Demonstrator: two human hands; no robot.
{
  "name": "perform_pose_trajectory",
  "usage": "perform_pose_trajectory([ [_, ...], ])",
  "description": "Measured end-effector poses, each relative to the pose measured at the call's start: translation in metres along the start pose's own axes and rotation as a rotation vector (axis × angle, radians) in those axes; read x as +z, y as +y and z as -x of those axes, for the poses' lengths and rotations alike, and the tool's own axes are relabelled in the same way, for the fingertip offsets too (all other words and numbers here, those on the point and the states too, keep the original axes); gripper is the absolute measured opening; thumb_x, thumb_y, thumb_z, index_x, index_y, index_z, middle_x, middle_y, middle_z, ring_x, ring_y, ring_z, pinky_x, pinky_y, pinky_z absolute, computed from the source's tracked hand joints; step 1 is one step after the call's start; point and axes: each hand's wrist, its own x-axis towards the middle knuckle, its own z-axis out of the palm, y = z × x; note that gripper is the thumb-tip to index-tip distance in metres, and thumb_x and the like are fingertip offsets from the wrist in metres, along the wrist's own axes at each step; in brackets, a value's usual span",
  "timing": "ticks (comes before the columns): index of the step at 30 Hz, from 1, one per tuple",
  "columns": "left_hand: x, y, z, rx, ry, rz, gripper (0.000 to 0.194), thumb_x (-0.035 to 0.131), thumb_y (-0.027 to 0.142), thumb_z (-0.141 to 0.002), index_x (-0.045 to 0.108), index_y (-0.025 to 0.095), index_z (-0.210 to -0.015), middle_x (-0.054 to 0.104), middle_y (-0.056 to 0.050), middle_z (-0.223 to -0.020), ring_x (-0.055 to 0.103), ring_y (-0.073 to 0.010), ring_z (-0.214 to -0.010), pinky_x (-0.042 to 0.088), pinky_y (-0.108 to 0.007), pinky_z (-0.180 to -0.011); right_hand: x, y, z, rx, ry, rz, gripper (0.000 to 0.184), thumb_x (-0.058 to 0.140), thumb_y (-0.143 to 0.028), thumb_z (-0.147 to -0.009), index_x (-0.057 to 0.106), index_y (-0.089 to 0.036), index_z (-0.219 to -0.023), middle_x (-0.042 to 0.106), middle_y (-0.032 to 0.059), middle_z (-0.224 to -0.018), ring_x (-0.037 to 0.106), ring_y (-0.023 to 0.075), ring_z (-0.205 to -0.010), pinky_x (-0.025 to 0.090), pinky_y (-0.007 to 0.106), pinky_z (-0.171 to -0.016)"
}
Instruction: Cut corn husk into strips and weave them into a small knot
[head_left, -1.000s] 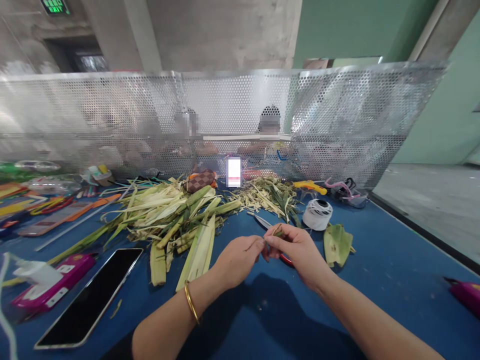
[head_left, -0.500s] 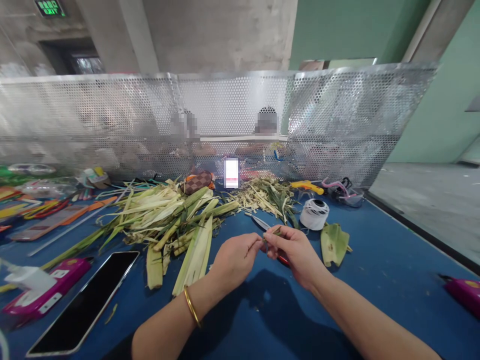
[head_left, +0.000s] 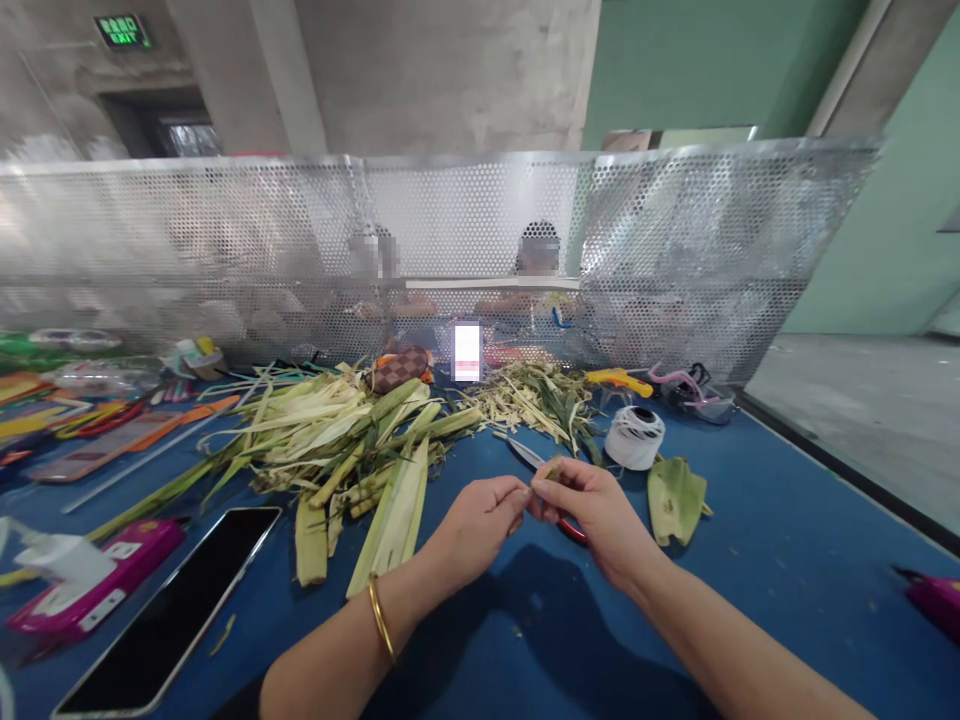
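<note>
My right hand pinches a small greenish-brown piece of husk between thumb and fingers. Close beside it, my left hand has thumb and forefinger pressed together; whatever lies between them is too small to make out. Under the hands a pair of scissors with red handles rests on the blue table, partly hidden by my right hand. To the right lie a spool of white thread and a wide green husk leaf. A long pale husk lies left of my left hand.
Piled corn husks and shredded strips spread across the back. On the left are a phone and a purple power strip. A yellow glue gun sits before the perforated metal screen; people sit behind it.
My fingertips have drawn slightly apart, and the husk piece in my right hand shows more. The whole view has shifted a little; the things on the table lie as before.
</note>
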Motion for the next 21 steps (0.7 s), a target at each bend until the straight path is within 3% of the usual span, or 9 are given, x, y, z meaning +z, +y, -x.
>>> perform_pose_trajectory([
  [5,-0.001,0.002,0.001,-0.031,-0.044,0.137,0.028,0.046,0.032,-0.087,0.057,0.015,-0.068,0.039,0.006,-0.056,0.029,-0.0080,-0.050,0.024,-0.022,-0.051,0.001,-0.001,-0.001,0.019,0.027,0.005,0.029,0.076,-0.042,-0.064,0.063,-0.016,-0.064,0.059,-0.0006,-0.054,0.047,0.0093,-0.052,0.037,0.024,-0.055],
  [8,-0.002,0.002,0.000,-0.167,-0.011,0.458,0.025,0.047,0.030,-0.088,0.056,0.016,-0.070,0.042,0.006,-0.055,0.030,-0.0060,-0.045,0.025,-0.019,-0.046,0.001,-0.004,-0.002,0.034,0.108,-0.007,0.041,0.078,-0.050,-0.060,0.068,-0.016,-0.081,0.066,0.0025,-0.071,0.057,0.0131,-0.064,0.043,0.025,-0.060],
  [11,-0.004,0.001,-0.004,-0.271,0.109,0.866,0.021,0.045,0.023,-0.090,0.056,0.015,-0.073,0.053,0.002,-0.062,0.049,-0.0072,-0.053,0.043,-0.019,-0.056,0.003,-0.002,-0.001,0.103,0.156,0.003,0.055,0.076,-0.061,-0.056,0.068,-0.017,-0.088,0.068,0.0056,-0.081,0.063,0.0170,-0.074,0.048,0.028,-0.066],
  [15,-0.004,-0.003,-0.010,-0.291,0.259,1.194,0.019,0.047,0.019,-0.091,0.056,0.015,-0.075,0.061,-0.002,-0.074,0.060,-0.0096,-0.067,0.051,-0.024,-0.074,0.016,0.015,0.004,0.232,-0.034,0.082,0.056,0.069,-0.069,-0.060,0.066,-0.015,-0.077,0.068,0.0049,-0.073,0.064,0.0163,-0.069,0.048,0.028,-0.066],
  [18,-0.003,-0.004,-0.011,-0.273,0.296,1.242,0.017,0.050,0.018,-0.090,0.056,0.014,-0.076,0.062,-0.003,-0.075,0.060,-0.0096,-0.067,0.053,-0.025,-0.076,0.027,0.030,0.009,0.254,-0.185,0.137,0.057,0.064,-0.073,-0.061,0.062,-0.016,-0.070,0.064,0.0015,-0.062,0.062,0.0159,-0.061,0.047,0.028,-0.061],
  [21,-0.003,-0.004,-0.011,-0.262,0.307,1.227,0.016,0.048,0.017,-0.091,0.056,0.014,-0.077,0.060,-0.002,-0.074,0.059,-0.0094,-0.065,0.053,-0.026,-0.073,0.032,0.039,0.011,0.234,-0.206,0.163,0.056,0.060,-0.074,-0.064,0.056,-0.018,-0.066,0.060,-0.0010,-0.055,0.060,0.0161,-0.053,0.046,0.029,-0.056],
])
